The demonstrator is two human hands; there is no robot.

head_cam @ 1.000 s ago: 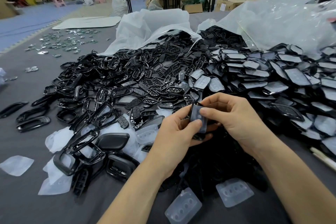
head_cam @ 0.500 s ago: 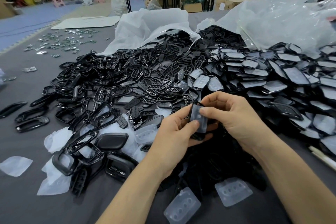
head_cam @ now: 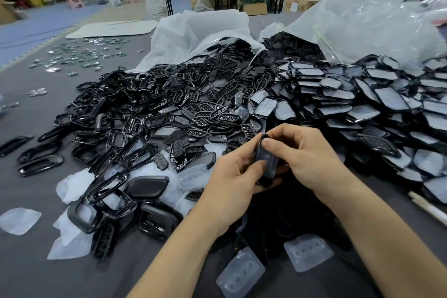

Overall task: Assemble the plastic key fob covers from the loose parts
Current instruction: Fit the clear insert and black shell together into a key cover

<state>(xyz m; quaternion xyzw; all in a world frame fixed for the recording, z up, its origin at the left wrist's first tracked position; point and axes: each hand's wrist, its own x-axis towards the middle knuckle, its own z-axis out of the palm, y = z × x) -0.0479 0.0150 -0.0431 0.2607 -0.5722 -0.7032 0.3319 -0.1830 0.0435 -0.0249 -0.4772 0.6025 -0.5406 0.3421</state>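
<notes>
A black key fob cover (head_cam: 266,162) with a translucent pad on its face is held upright between both hands, just above the table. My left hand (head_cam: 232,181) grips its lower left side, thumb on the front. My right hand (head_cam: 302,155) pinches its top edge with thumb and forefinger. Behind them lies a heap of loose black frames and button grids (head_cam: 169,113). To the right spreads a pile of covers with pads fitted (head_cam: 362,104). Clear silicone pads (head_cam: 307,251) lie near my forearms.
Two open plastic bags (head_cam: 200,31) spill parts at the back of the grey table (head_cam: 36,273). Small metal pieces (head_cam: 79,58) are scattered far left. Black shells and frames (head_cam: 145,186) lie left of my hands. Trestle tables and cardboard boxes stand beyond.
Both hands keep the cover in the same spot; the right fingers have shifted slightly along its top edge. Nothing else has moved.
</notes>
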